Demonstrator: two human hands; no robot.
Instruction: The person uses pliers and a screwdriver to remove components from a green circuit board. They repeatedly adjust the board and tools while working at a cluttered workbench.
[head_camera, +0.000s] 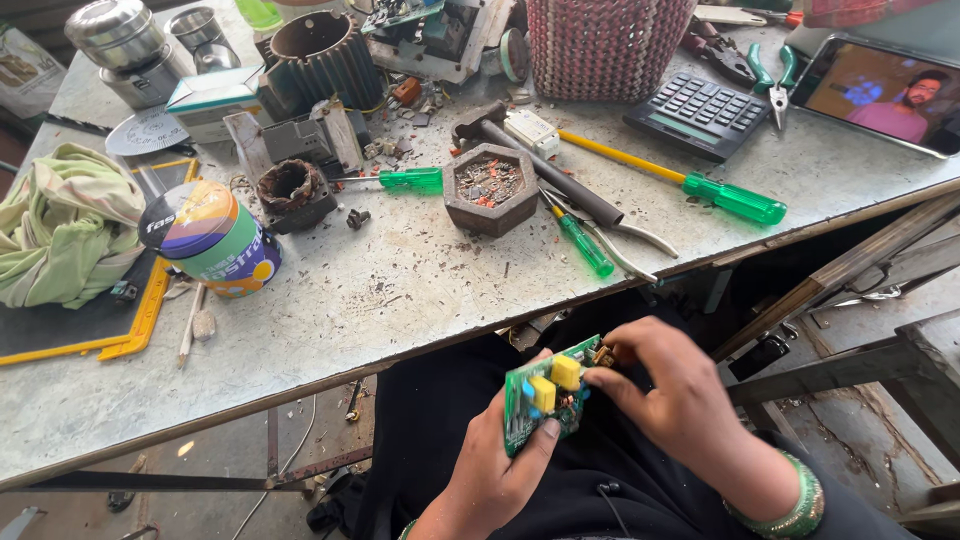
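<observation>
A small green circuit board (548, 393) with two yellow block parts on it is held over my lap, below the table's front edge. My left hand (500, 465) grips it from beneath, thumb against its lower edge. My right hand (675, 395) pinches the board's upper right corner with its fingertips, at a small brown part. A green bangle (800, 500) is on the right wrist.
The grey metal table (380, 290) holds a hexagonal dish of bits (490, 187), several green-handled screwdrivers (735, 198), a hammer (540, 165), a colourful can (215, 240), a calculator (700, 115), pliers (775, 80), a phone (885, 95), a woven basket (605, 45) and a green cloth (65, 225).
</observation>
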